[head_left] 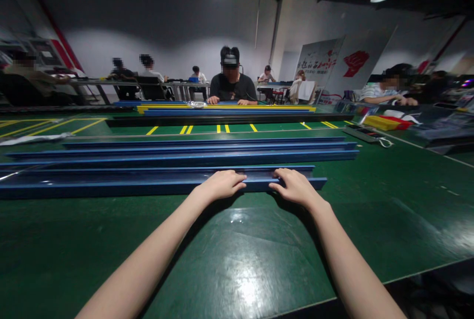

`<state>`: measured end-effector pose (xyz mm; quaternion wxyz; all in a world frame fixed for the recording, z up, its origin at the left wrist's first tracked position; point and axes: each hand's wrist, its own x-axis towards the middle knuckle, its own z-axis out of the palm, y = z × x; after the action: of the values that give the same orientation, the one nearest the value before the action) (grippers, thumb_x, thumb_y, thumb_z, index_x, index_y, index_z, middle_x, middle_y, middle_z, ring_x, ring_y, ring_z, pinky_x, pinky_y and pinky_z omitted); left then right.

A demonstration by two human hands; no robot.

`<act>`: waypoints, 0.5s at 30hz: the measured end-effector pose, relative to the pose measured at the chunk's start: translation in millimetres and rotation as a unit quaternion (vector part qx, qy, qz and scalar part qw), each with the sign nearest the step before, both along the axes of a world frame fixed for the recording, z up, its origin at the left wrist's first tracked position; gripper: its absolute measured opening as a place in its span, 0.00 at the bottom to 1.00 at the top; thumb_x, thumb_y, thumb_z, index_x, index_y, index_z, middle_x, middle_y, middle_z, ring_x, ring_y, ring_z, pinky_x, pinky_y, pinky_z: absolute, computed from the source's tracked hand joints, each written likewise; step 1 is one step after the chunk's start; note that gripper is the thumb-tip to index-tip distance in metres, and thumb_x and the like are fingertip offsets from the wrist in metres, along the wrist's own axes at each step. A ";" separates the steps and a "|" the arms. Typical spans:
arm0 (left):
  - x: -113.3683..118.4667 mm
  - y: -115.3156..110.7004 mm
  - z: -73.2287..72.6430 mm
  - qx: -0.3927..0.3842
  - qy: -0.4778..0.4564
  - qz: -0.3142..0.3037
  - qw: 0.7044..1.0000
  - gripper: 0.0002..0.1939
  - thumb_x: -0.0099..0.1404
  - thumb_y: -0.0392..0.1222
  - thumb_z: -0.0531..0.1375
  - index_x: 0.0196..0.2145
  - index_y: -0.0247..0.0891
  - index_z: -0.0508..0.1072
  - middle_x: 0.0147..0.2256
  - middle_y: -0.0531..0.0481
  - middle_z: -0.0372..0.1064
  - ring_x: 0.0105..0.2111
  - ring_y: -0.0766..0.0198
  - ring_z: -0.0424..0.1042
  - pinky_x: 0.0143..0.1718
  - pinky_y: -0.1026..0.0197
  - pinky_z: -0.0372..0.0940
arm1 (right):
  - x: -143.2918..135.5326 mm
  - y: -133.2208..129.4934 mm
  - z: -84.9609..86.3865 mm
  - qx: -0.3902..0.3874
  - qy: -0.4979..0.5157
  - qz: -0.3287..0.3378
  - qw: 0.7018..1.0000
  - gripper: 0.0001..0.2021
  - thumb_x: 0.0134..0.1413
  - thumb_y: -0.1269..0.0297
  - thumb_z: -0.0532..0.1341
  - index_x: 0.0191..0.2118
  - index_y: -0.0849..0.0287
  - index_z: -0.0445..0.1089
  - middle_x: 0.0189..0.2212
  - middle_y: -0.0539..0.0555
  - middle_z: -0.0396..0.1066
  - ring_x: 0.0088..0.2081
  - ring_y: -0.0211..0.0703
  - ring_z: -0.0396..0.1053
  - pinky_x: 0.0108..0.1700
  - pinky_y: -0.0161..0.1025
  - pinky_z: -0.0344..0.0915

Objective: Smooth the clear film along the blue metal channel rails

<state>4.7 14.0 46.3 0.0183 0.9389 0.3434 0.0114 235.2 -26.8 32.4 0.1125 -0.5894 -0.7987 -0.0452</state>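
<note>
A long blue U-shaped channel [111, 190] lies across the green table in front of me, its open side up. My left hand [222, 184] grips its near wall, thumb on the front face and fingers over into the trough. Farther right, near the channel's right end, my right hand [295, 186] pinches the same wall in the same way. A short stretch of channel shows between the two hands. Just behind lie more blue channels [185, 156], parallel to this one.
Across the green table [388, 210] lie a dark strip [207, 120] and a yellow channel [237, 108]. A person in a black shirt [232, 87] sits opposite. To the right are a phone-like device [365, 134] and yellow and red items [385, 122].
</note>
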 end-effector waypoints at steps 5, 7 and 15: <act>-1.7 4.1 -3.7 -0.019 -0.035 -0.018 0.999 0.19 0.65 0.46 0.45 0.51 0.38 0.64 0.49 0.45 0.65 0.46 0.60 0.66 0.44 0.62 0.59 | 1.0 -1.0 1.2 0.025 0.024 0.024 0.999 0.12 0.51 0.57 0.55 0.38 0.59 0.65 0.37 0.55 0.68 0.40 0.43 0.64 0.41 0.37 0.56; -3.0 6.5 -3.8 -0.031 -0.054 -0.023 0.998 0.18 0.65 0.46 0.47 0.49 0.39 0.65 0.49 0.46 0.66 0.46 0.60 0.66 0.44 0.63 0.58 | 0.2 -1.5 1.6 0.040 0.030 0.037 0.998 0.11 0.51 0.58 0.55 0.38 0.59 0.65 0.37 0.55 0.67 0.40 0.43 0.63 0.42 0.37 0.56; -10.2 11.0 5.9 -0.061 -0.072 0.031 0.995 0.12 0.58 0.49 0.55 0.31 0.39 0.70 0.31 0.50 0.70 0.31 0.63 0.68 0.29 0.66 0.57 | -17.6 0.7 -5.0 0.107 0.028 0.085 0.990 0.11 0.54 0.57 0.53 0.33 0.59 0.64 0.33 0.55 0.66 0.35 0.42 0.61 0.38 0.37 0.56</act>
<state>-5.5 25.0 52.2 0.1000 0.9218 0.3699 0.0583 217.6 -26.2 27.5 0.2012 -0.5053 -0.8326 -0.1044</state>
